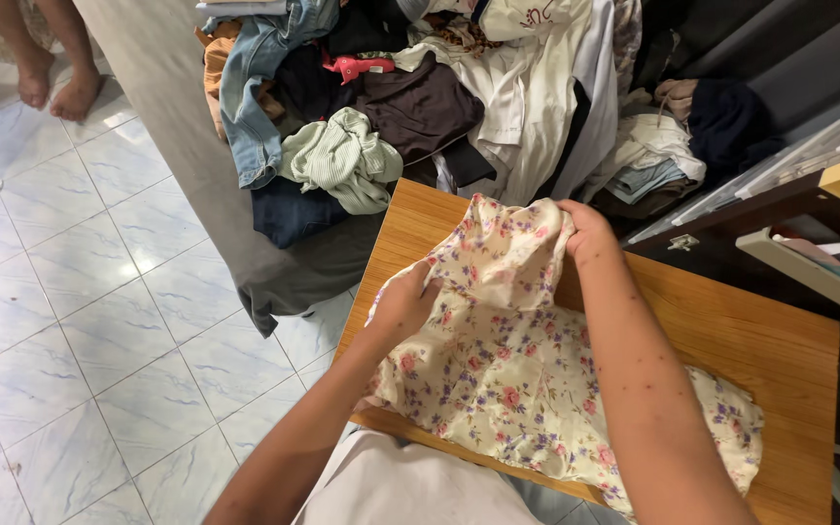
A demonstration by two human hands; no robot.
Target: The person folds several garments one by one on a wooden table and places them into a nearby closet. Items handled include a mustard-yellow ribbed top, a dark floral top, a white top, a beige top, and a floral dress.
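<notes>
While both hands [498, 272] grip it, cream floral garment [498, 369], rumpled, pink blooms

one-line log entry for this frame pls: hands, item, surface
left hand: shut on floral garment | right hand: shut on floral garment, far edge lifted | surface: wooden table | behind: clothes pile

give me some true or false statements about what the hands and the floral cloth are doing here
1. Both hands, left hand and right hand, grip the floral garment. True.
2. The garment lies on the tiled floor. False: it lies on a wooden table.
3. A pile of clothes sits beyond the table. True.
4. The garment is plain blue. False: cream with pink and purple flowers.
</notes>
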